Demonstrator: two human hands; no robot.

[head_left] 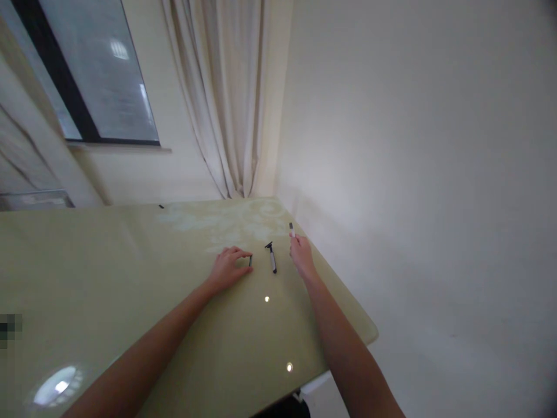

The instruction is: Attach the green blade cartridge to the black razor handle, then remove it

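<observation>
My left hand [227, 269] rests low over the table [209, 337], thumb and fingertips closed on the two ends of a small, narrow dark strip [250, 260]. Its exact kind is too small to make out. Between my hands lies a razor [272, 260] with a black head and a grey-and-black handle, its head pointing away from me. On the razor's right, my right hand [301, 254] grips a short white stick with a dark grey end [292, 229]. That dark end points away from me, and the lower part is hidden in my fingers.
A small black object [161, 206] lies near the table's far edge. The wall [413, 174] runs close along the table's right side. A curtain [230, 104] hangs behind the far edge, beside a window [100, 69]. Something dark [285, 407] sits below the near edge.
</observation>
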